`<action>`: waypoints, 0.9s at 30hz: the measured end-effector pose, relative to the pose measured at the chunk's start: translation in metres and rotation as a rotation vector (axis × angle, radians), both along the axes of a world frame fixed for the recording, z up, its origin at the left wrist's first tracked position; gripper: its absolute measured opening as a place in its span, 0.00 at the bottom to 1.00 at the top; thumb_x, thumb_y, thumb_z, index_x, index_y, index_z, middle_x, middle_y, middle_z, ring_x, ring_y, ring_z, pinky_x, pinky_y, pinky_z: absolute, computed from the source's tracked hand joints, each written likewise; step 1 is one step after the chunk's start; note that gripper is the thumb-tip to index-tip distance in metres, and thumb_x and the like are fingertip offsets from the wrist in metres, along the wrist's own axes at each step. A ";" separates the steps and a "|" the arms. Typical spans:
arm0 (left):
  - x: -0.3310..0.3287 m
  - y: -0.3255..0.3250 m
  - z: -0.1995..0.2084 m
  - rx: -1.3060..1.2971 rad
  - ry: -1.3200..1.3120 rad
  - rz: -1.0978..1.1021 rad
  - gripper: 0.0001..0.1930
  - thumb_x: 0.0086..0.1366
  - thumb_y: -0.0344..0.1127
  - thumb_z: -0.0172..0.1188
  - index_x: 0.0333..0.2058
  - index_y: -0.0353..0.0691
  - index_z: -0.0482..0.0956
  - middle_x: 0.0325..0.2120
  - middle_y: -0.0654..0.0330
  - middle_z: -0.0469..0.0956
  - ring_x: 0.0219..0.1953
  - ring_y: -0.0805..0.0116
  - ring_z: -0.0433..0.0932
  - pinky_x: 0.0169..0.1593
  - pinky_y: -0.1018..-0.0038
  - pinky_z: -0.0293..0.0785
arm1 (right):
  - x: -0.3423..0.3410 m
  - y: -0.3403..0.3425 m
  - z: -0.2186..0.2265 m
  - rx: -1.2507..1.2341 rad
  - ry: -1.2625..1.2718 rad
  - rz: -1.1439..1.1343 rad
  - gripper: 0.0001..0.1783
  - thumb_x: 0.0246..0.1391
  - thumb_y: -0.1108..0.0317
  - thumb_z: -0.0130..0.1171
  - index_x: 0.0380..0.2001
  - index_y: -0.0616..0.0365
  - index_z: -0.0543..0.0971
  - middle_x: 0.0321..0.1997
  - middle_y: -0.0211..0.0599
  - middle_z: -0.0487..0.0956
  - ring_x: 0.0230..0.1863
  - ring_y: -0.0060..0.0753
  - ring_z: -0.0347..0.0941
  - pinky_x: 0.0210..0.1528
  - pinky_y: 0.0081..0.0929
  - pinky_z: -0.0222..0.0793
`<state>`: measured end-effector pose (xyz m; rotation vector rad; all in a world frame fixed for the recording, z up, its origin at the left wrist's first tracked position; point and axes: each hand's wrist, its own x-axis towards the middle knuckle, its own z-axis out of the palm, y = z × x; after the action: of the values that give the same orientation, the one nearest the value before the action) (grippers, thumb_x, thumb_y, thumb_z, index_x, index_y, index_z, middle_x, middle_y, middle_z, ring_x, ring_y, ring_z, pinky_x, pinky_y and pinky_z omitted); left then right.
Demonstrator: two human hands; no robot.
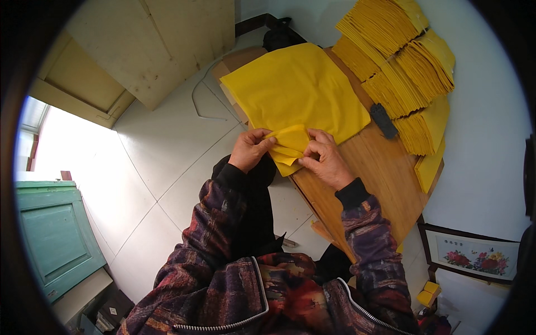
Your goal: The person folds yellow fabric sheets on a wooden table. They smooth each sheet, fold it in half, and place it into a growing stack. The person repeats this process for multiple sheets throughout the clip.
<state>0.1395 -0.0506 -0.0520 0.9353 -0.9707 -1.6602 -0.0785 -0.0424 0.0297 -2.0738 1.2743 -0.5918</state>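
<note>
A large yellow cloth-like sheet (301,89) lies over the far left part of a wooden table (379,178), with creases across its surface. Its near edge is bunched and folded up between my two hands. At the left of this fold, the fingers and thumb of my left hand (250,149) pinch the yellow material. My right hand (329,162) grips the same folded part from the right, thumb and fingertips closed on it. Whether the sheet is one layer or several, I cannot tell.
Tied stacks of folded yellow pieces (419,72) stand along the table's right side, against the wall. A dark grey oblong object (383,120) leans beside them. A framed flower picture (472,257) is at lower right, a green panelled door (56,231) at left.
</note>
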 end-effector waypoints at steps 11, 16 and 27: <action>0.001 -0.001 0.000 -0.002 -0.014 -0.011 0.09 0.66 0.30 0.57 0.41 0.28 0.78 0.34 0.63 0.80 0.36 0.76 0.76 0.45 0.80 0.73 | 0.004 -0.002 0.001 -0.035 0.033 0.004 0.07 0.49 0.69 0.64 0.27 0.61 0.76 0.55 0.50 0.72 0.59 0.51 0.63 0.60 0.39 0.60; 0.001 0.000 0.001 0.010 0.020 -0.010 0.09 0.66 0.30 0.57 0.41 0.28 0.78 0.34 0.63 0.80 0.37 0.76 0.76 0.45 0.80 0.73 | 0.007 0.001 0.000 -0.063 0.036 0.013 0.06 0.48 0.72 0.64 0.27 0.61 0.76 0.55 0.49 0.71 0.60 0.51 0.62 0.60 0.38 0.60; 0.001 0.000 0.002 0.020 0.031 -0.011 0.10 0.65 0.28 0.57 0.41 0.28 0.77 0.34 0.62 0.80 0.36 0.76 0.77 0.45 0.80 0.73 | 0.011 0.004 -0.002 -0.020 -0.054 -0.035 0.09 0.44 0.73 0.66 0.24 0.59 0.74 0.51 0.47 0.72 0.60 0.50 0.62 0.60 0.38 0.58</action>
<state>0.1403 -0.0511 -0.0498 0.9161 -0.9417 -1.6916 -0.0679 -0.0386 0.0275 -2.0415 1.2804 -0.6747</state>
